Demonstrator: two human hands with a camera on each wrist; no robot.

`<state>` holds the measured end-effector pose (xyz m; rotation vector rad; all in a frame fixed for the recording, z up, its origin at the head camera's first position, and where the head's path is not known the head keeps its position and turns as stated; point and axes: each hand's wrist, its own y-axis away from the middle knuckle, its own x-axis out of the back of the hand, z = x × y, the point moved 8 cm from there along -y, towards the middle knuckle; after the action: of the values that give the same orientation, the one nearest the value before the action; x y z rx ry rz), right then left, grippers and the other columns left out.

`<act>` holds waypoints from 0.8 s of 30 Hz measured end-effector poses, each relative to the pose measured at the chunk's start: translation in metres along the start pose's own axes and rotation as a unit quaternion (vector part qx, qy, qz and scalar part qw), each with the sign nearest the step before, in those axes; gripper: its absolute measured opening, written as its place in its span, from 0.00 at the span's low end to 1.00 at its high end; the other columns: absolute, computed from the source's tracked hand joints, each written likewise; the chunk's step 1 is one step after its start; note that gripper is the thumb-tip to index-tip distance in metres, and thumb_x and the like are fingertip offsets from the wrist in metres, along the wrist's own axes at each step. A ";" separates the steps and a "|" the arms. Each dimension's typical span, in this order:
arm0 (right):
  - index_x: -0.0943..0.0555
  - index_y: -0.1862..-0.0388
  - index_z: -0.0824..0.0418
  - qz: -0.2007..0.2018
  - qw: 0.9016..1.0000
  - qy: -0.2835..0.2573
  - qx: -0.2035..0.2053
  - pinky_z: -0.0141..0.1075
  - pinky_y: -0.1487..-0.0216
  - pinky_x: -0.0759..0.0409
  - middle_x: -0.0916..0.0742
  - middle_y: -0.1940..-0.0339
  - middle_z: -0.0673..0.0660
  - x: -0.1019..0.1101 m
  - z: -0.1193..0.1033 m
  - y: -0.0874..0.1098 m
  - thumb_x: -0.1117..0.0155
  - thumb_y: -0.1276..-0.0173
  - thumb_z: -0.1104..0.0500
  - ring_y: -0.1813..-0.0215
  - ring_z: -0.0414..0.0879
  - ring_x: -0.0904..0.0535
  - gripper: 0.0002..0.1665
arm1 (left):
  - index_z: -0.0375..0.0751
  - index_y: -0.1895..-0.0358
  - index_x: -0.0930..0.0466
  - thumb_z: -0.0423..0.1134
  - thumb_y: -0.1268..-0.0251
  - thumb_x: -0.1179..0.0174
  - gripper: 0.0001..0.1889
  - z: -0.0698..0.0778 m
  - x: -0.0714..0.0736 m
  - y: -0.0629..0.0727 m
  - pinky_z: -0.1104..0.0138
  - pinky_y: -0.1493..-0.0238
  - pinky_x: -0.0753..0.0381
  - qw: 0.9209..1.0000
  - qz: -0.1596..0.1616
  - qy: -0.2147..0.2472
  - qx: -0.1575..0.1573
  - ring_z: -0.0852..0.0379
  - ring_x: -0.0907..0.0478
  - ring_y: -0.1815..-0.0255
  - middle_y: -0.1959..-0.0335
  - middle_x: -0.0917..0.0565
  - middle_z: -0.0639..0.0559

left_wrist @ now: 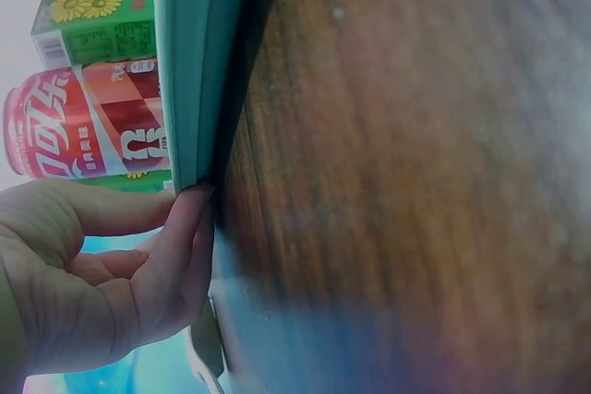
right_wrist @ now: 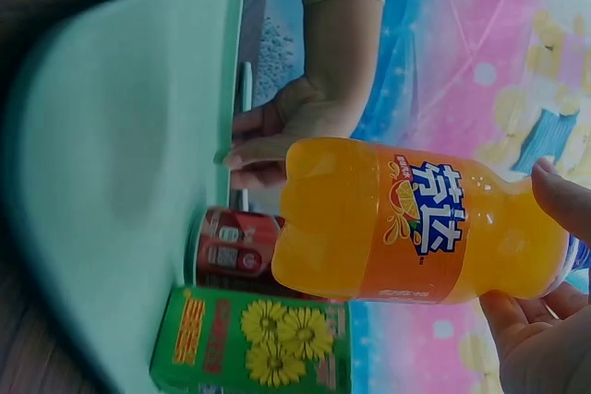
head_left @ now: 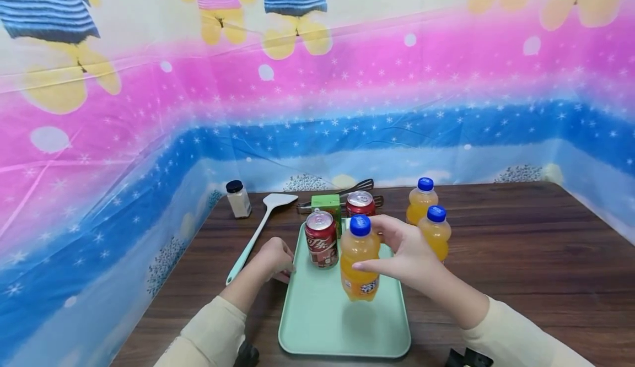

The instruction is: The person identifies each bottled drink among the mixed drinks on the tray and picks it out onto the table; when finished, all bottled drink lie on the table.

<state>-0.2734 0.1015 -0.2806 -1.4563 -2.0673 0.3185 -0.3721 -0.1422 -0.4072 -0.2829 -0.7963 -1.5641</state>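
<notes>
My right hand (head_left: 414, 257) grips an orange soda bottle (head_left: 358, 259) with a blue cap, near its neck. In the right wrist view, the bottle's base (right_wrist: 305, 219) shows apart from the mint-green tray (head_left: 317, 325) below it. At the tray's left rim, my left hand (head_left: 274, 259) pinches the edge between thumb and fingers, as the left wrist view shows. A red cola can (head_left: 321, 243) stands upright on the tray near that hand. Behind it is a green drink carton (right_wrist: 268, 339) with yellow flowers, and a second red can (head_left: 360, 203) beside the carton.
Two more orange soda bottles (head_left: 435, 233) stand on the dark wooden table (head_left: 521, 257), right of the tray. On the left lie a white-headed turner (head_left: 255, 235) and a black-lidded jar (head_left: 239, 199). Behind the cans is a dark utensil (head_left: 364, 186), close to the patterned cloth wall (head_left: 347, 135).
</notes>
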 end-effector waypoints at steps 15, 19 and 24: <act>0.24 0.47 0.62 0.035 0.999 0.017 -0.006 0.37 0.53 0.18 0.17 0.52 0.56 0.042 -0.003 0.049 0.23 0.55 0.68 0.50 0.46 0.19 0.34 | 0.27 0.65 0.24 0.19 0.49 0.38 0.08 -0.002 -0.001 -0.001 0.63 0.76 0.15 1.000 -0.001 0.000 0.003 0.49 0.21 0.74 0.71 0.24 0.39; 0.25 0.46 0.62 0.053 0.998 0.038 -0.019 0.34 0.53 0.18 0.17 0.51 0.54 0.052 -0.002 0.059 0.23 0.56 0.69 0.50 0.43 0.20 0.35 | 0.28 0.66 0.24 0.19 0.49 0.38 0.08 -0.002 -0.001 -0.001 0.63 0.76 0.15 1.000 -0.002 0.005 0.001 0.49 0.21 0.74 0.71 0.24 0.39; 0.24 0.46 0.63 0.072 0.994 0.086 -0.007 0.28 0.51 0.21 0.17 0.51 0.53 0.065 -0.003 0.069 0.22 0.60 0.70 0.49 0.40 0.20 0.37 | 0.27 0.66 0.24 0.19 0.49 0.38 0.08 0.001 0.000 0.000 0.62 0.76 0.15 1.000 -0.006 0.006 -0.007 0.49 0.21 0.74 0.70 0.24 0.39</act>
<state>-0.2327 0.1863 -0.2921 -1.5882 -1.8356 0.2258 -0.3724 -0.1420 -0.4067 -0.2781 -0.7791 -1.5819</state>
